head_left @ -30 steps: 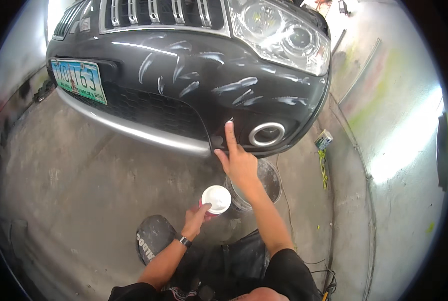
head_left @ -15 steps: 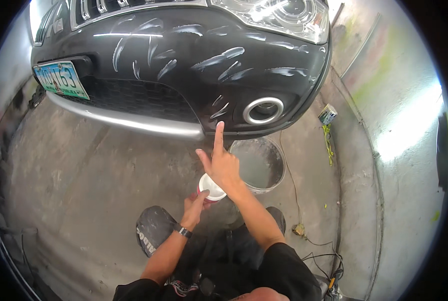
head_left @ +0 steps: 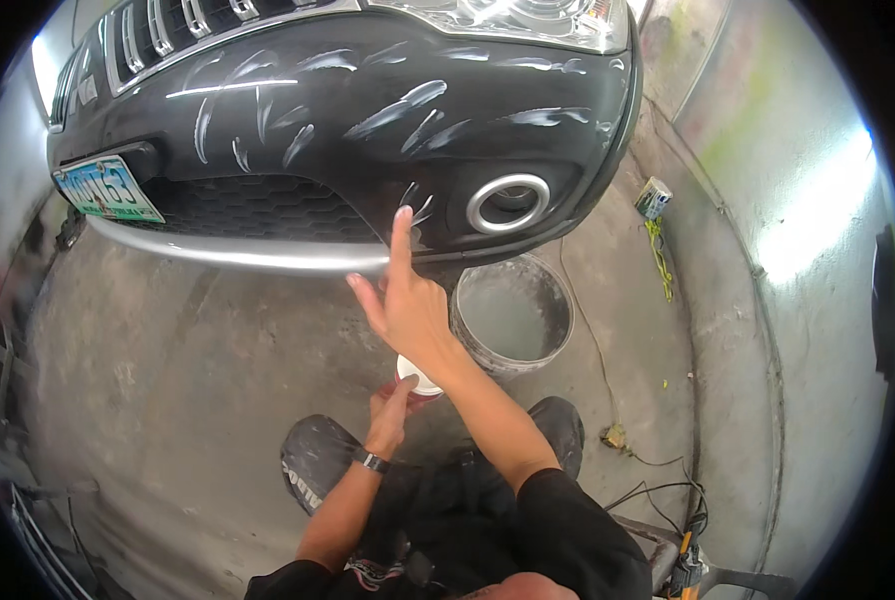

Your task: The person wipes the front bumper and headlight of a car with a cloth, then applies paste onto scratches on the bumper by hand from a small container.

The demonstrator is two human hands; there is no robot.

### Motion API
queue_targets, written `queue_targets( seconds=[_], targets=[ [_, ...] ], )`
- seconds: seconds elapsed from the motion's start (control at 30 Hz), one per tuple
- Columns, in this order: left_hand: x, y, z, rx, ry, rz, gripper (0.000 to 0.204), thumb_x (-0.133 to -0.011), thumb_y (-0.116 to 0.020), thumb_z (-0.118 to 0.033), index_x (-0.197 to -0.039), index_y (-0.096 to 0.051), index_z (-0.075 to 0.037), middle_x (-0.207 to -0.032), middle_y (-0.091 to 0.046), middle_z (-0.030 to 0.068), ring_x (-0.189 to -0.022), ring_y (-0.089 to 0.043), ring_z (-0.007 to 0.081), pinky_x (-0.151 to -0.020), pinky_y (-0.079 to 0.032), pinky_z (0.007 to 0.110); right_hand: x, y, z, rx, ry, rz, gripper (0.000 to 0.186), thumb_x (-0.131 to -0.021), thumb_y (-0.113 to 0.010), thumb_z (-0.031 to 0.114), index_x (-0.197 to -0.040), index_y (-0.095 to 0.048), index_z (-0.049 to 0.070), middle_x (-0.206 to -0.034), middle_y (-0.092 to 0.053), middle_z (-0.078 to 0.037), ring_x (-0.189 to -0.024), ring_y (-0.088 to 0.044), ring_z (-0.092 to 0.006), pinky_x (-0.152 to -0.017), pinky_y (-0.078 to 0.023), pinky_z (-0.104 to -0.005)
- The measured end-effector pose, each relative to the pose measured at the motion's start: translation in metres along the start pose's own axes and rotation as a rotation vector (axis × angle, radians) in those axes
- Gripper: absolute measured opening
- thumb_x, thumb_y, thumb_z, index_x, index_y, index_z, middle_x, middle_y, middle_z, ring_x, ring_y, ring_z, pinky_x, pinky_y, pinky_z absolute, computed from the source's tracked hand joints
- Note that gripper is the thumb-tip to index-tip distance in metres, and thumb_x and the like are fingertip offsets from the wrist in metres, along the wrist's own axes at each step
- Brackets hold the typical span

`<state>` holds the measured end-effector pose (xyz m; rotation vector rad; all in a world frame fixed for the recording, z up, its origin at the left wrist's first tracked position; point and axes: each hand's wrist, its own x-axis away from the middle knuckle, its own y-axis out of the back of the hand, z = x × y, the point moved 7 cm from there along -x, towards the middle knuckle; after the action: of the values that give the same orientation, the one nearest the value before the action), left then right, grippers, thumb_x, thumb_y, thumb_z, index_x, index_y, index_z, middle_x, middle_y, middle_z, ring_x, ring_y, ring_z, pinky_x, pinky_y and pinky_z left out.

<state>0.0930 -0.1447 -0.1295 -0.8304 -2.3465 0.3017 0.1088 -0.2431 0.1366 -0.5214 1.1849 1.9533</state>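
My right hand (head_left: 410, 318) reaches up to the dark car bumper (head_left: 347, 160), its index finger stretched out and thumb held apart. That fingertip is at the lower bumper, left of the round silver-ringed fog light (head_left: 508, 204), among short whitish streaks. Longer white smears (head_left: 397, 109) of a creamy substance are spread over the panel above. Below the right wrist, my left hand (head_left: 390, 413) grips a small white-and-red tub (head_left: 417, 378). Its pale inside is partly covered by my right forearm.
A large round bucket (head_left: 515, 362) of greyish liquid stands under the bumper's right side. To the right lie a small can (head_left: 652, 198), a yellow-green strip (head_left: 659, 260) and a cable (head_left: 585, 325). A pale wall (head_left: 807, 330) borders the right side.
My right index finger has moved up and a little left along the lower bumper, and a faint pale mark shows below it. The whole view has shifted slightly. My left hand keeps the tub.
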Motion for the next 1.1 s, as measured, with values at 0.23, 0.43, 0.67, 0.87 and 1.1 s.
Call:
queue_targets(
  seconds=[0.23, 0.43, 0.67, 0.87, 1.1],
  targets=[
    [-0.007, 0.001, 0.01, -0.011, 0.021, 0.004, 0.042, -0.09, -0.076, -0.028, -0.109, -0.066, 0.008, -0.096, -0.073, 0.0123, -0.078, -0.069, 0.0163, -0.07, -0.057, 0.029, -0.017, -0.015, 0.008, 0.277, 0.018, 0.159, 0.105, -0.093, -0.07, 0.036, -0.158, -0.001, -0.01, -0.074, -0.069, -0.021, -0.052, -0.066, -0.0358, -0.045, -0.051, -0.0426],
    [-0.012, 0.001, 0.015, -0.08, 0.005, 0.066, 0.037, -0.097, -0.063, -0.033, -0.112, -0.067, 0.001, -0.103, -0.074, 0.0101, -0.093, -0.072, 0.0205, -0.079, -0.051, 0.03, -0.016, -0.003, 0.006, 0.349, 0.062, 0.117, 0.097, -0.093, -0.069, 0.042, -0.162, -0.014, 0.001, -0.073, -0.068, -0.02, -0.054, -0.067, -0.0369, -0.048, -0.052, -0.0438],
    [-0.007, 0.008, 0.006, -0.036, -0.038, 0.039, 0.038, -0.097, -0.065, -0.032, -0.114, -0.066, 0.001, -0.104, -0.072, 0.0097, -0.091, -0.071, 0.0191, -0.08, -0.053, 0.03, 0.092, 0.01, -0.054, 0.183, -0.195, 0.547, 0.075, -0.093, -0.064, 0.056, -0.147, -0.049, 0.006, -0.084, -0.072, -0.022, -0.072, -0.071, -0.0408, -0.064, -0.057, -0.0488],
    [-0.003, 0.007, 0.003, -0.05, -0.065, -0.01, 0.043, -0.092, -0.073, -0.03, -0.115, -0.064, 0.005, -0.099, -0.07, 0.0111, -0.088, -0.069, 0.0189, -0.08, -0.057, 0.033, 0.17, 0.005, -0.094, 0.148, -0.291, 0.861, 0.071, -0.093, -0.061, 0.06, -0.139, -0.058, 0.006, -0.089, -0.073, -0.025, -0.087, -0.071, -0.0447, -0.078, -0.055, -0.0535],
    [-0.009, 0.007, 0.01, -0.071, -0.076, 0.006, 0.045, -0.093, -0.07, -0.031, -0.116, -0.062, 0.007, -0.099, -0.069, 0.0113, -0.088, -0.069, 0.0202, -0.077, -0.057, 0.034, 0.171, 0.011, -0.089, 0.112, -0.325, 0.768, 0.074, -0.095, -0.06, 0.059, -0.144, -0.053, 0.005, -0.087, -0.072, -0.026, -0.083, -0.07, -0.0464, -0.074, -0.055, -0.054]
  ],
)
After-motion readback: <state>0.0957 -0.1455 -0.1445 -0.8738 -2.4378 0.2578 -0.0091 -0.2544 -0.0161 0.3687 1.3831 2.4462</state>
